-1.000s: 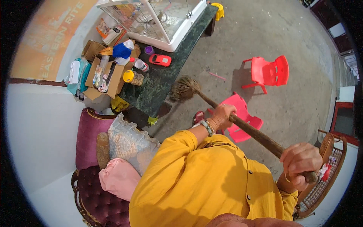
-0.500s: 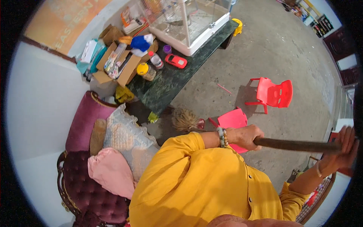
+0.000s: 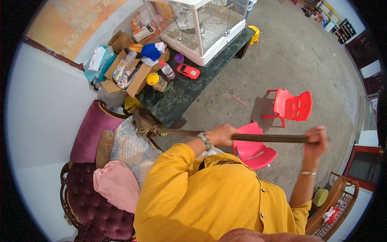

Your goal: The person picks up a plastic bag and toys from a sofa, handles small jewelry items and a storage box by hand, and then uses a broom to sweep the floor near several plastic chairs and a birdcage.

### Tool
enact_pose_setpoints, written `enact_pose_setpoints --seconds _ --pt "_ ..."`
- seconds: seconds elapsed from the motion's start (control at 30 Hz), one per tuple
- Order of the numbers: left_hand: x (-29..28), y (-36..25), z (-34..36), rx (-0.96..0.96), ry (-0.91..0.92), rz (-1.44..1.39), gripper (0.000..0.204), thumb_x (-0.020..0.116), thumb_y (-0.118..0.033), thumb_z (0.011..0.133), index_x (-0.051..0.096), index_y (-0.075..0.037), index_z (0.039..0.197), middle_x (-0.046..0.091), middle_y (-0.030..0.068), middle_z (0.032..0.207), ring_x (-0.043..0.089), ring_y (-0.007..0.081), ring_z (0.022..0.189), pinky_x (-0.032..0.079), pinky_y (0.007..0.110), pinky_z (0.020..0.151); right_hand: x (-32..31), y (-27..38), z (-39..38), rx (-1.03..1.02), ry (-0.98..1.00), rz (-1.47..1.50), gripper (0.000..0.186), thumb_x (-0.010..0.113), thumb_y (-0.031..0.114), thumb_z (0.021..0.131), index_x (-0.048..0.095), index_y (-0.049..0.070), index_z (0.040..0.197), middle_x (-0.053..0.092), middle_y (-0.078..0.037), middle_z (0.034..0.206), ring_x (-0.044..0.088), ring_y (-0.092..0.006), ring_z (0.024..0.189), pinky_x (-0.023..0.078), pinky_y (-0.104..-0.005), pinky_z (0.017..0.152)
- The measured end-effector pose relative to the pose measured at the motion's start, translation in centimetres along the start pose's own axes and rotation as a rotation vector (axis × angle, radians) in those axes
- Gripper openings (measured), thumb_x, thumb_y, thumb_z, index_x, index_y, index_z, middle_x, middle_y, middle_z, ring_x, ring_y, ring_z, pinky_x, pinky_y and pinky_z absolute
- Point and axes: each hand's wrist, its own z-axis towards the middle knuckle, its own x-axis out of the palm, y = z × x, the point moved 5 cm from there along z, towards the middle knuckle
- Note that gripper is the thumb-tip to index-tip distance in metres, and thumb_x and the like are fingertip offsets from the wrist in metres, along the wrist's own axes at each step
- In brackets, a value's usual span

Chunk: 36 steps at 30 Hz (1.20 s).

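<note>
A long wooden broom handle (image 3: 274, 138) runs nearly level across the view. My left hand (image 3: 221, 134), with a bead bracelet at its wrist, is closed round its middle. My right hand (image 3: 316, 142) grips the far right end, slightly blurred. At the left end, the broom's straw head (image 3: 146, 122) is at the gap between the sofa and the dark green marbled table (image 3: 171, 105), beside the quilted pale cloth (image 3: 131, 141). A pink plastic chair (image 3: 252, 147) stands on the floor, partly behind the handle.
A purple sofa (image 3: 100, 197) with pink cloth (image 3: 117, 183) lies left. On the table are a white cage (image 3: 197, 32), a jar (image 3: 157, 82), a bottle (image 3: 166, 70), a red toy car (image 3: 188, 71) and an open box (image 3: 127, 72). A red chair (image 3: 292, 105) stands right.
The broom head has moved left and up from the floor by the table to the sofa's side. Both hands moved left and up with the handle; the right hand's fingers have closed round its end.
</note>
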Motion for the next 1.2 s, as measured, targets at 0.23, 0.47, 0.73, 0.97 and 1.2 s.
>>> enact_pose_setpoints --seconds 0.23,0.47,0.73,0.97,1.2 --pt "3.0 10.7 -7.6 -0.284 0.088 0.059 0.012 0.068 -0.015 0.067 0.064 -0.009 0.077 0.064 0.0144 0.077 0.060 0.0372 0.076 0.047 0.044 0.066 10.2 -8.4 -8.2 0.362 0.136 -0.239 0.010 0.056 0.011 0.082 0.053 0.002 0.086 0.050 -0.005 0.069 0.053 -0.0168 0.069 0.048 -0.0415 0.085" --pt "6.3 2.7 -2.6 -0.130 0.077 -0.038 0.025 0.068 -0.011 0.064 0.065 -0.013 0.089 0.064 0.0105 0.075 0.063 0.0315 0.074 0.049 0.039 0.066 10.1 2.3 -3.5 0.110 0.210 -0.133 0.011 0.053 0.006 0.078 0.057 -0.002 0.084 0.055 -0.009 0.067 0.051 -0.0175 0.052 0.052 -0.0404 0.068" --pt "4.8 -7.4 5.2 0.253 -0.224 -0.123 0.013 0.066 -0.013 0.065 0.062 -0.013 0.078 0.064 0.0115 0.074 0.063 0.0340 0.073 0.050 0.043 0.063 15.0 12.4 -4.8 -0.192 0.436 -0.266 0.022 0.067 0.014 0.076 0.055 -0.002 0.066 0.053 -0.009 0.057 0.055 -0.0185 0.048 0.052 -0.0362 0.051" --pt "4.0 -8.8 11.1 0.526 -0.331 -0.060 0.015 0.062 -0.006 0.068 0.055 -0.007 0.081 0.057 0.0123 0.075 0.058 0.0341 0.072 0.047 0.040 0.064 18.1 12.6 -8.7 -0.412 0.843 -0.570 0.014 0.070 0.007 0.077 0.061 -0.004 0.076 0.058 -0.009 0.061 0.059 -0.0213 0.050 0.055 -0.0349 0.055" --pt "2.7 -7.8 6.1 0.374 -0.354 0.028 0.017 0.064 -0.008 0.067 0.057 -0.008 0.083 0.060 0.0132 0.077 0.059 0.0355 0.074 0.048 0.040 0.066 12.4 13.1 -8.5 -0.339 0.496 -0.228 0.022 0.067 0.017 0.079 0.058 -0.003 0.079 0.055 -0.007 0.056 0.056 -0.0189 0.049 0.052 -0.0356 0.053"
